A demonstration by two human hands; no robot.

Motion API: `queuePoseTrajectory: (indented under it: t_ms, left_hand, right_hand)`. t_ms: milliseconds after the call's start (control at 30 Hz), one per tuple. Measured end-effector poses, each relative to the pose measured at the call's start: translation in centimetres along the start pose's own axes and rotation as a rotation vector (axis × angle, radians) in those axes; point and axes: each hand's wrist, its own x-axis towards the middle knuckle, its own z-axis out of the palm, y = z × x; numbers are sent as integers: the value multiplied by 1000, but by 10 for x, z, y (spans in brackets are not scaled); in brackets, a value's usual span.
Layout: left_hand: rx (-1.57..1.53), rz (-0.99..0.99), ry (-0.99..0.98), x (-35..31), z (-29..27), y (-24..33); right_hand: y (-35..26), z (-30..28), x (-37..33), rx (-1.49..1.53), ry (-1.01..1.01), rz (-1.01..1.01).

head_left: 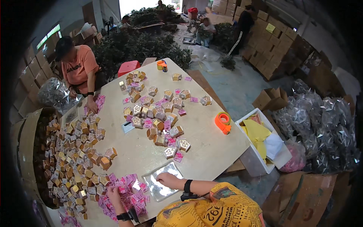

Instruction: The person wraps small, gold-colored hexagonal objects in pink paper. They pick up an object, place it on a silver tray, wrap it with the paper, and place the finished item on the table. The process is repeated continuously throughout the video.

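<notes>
Nearest, the left hand (113,193) rests fingers spread on a pile of pink packets (130,195), gripping nothing; the right hand (166,178) lies flat on a shiny foil sheet (160,185). Farther across the surface (211,147), small boxes (155,117), then an orange tape dispenser (223,122).

Light: you get even, soft daylight from the blown-out doorway (149,5) at top.
Edges: fisheye bending, black vignette.
Focus: slightly soft.

Left hand (114,193) on pink cards (128,195), right hand (167,179) on shiny tray (159,188)
</notes>
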Motion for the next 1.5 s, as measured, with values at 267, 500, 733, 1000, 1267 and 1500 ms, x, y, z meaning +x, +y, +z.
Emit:
queuePoseTrajectory:
  t_ms: [267,500,733,1000,1267,1500]
  left_hand:
    - [-1021,-379,-253,-35,15,78]
    - [-755,-259,-608,-67,44,123]
    - [-555,-123,-496,-96,61,145]
    - [-598,-269,-376,-77,54,86]
    - [-1131,-145,-203,-58,14,96]
    - [-1245,-274,-160,-65,-16,54]
  right_hand:
    - [-54,-36,34,763,-32,434]
    - [-86,-16,52,1109,113,413]
    - [-93,-5,48,1108,210,372]
    - [-97,-10,45,991,134,383]
    - [-46,-54,44,794,264,476]
    - [-24,-27,43,138,-184,275]
